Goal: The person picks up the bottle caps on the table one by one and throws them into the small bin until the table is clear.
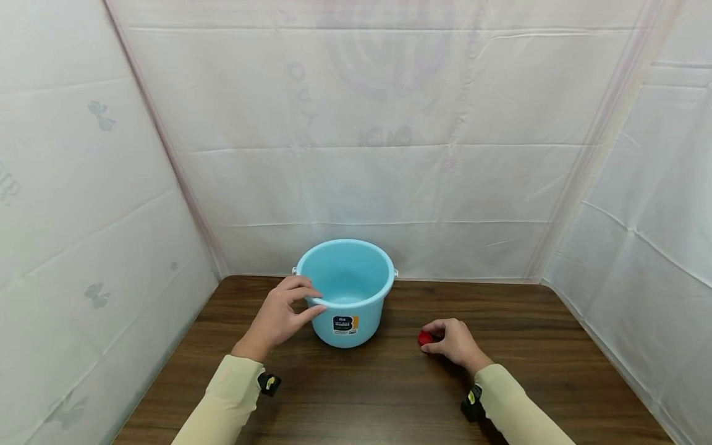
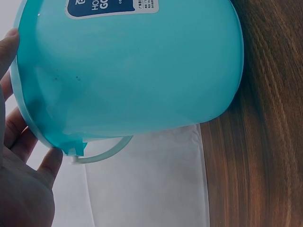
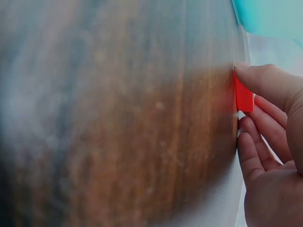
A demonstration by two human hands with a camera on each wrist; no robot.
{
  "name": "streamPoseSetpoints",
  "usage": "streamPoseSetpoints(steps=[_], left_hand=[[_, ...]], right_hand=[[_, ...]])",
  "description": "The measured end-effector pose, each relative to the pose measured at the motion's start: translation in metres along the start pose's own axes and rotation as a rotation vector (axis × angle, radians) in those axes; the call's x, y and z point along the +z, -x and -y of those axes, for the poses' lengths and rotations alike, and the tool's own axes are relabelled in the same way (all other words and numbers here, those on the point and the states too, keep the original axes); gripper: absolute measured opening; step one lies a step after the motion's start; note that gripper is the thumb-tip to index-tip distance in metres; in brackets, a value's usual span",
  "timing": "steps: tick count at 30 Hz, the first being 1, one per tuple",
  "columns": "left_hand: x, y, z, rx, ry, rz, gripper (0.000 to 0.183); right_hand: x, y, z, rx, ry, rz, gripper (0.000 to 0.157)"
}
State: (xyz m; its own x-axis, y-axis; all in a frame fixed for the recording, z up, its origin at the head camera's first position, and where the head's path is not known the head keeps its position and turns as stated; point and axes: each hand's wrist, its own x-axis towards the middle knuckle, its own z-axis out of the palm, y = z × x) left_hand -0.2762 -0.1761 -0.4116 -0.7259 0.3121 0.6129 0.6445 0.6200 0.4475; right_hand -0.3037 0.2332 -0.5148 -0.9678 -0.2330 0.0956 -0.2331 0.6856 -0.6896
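A light blue plastic bucket (image 1: 356,321) with a printed label stands upright on the table, its mouth facing up. My left hand (image 1: 280,314) grips the near left part of its rim, with the thumb outside and the fingers reaching over the edge. The left wrist view shows that hand (image 2: 26,184) around the rim near the bucket's pale handle (image 2: 104,153). To the right of the bucket, my right hand (image 1: 457,342) pinches a small round red disc (image 1: 425,338) between thumb and fingers, down at the tabletop. From the right wrist, the disc (image 3: 244,94) appears edge-on as a thick red piece.
The dark wood-grain table (image 1: 356,395) ends at the back against a white sheet (image 1: 345,185). More white sheeting (image 1: 94,247) hangs along the left and right sides. A small black device (image 1: 269,383) is strapped at each wrist.
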Motion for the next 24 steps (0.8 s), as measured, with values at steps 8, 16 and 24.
streamPoseSetpoints(steps=[8, 16, 24], left_hand=[[0.0003, -0.0003, 0.0005, 0.007, -0.003, -0.004, 0.022], [0.0001, -0.0005, 0.0004, -0.002, -0.003, 0.003, 0.022], [0.0004, -0.0002, 0.0010, -0.010, -0.002, 0.003, 0.023]], right_hand=[[0.0008, 0.0007, 0.0021, 0.022, 0.008, -0.011, 0.029], [0.0022, -0.0003, 0.0044, 0.028, -0.001, -0.022, 0.028], [0.0008, -0.0025, 0.0091, -0.005, -0.090, -0.016, 0.028]])
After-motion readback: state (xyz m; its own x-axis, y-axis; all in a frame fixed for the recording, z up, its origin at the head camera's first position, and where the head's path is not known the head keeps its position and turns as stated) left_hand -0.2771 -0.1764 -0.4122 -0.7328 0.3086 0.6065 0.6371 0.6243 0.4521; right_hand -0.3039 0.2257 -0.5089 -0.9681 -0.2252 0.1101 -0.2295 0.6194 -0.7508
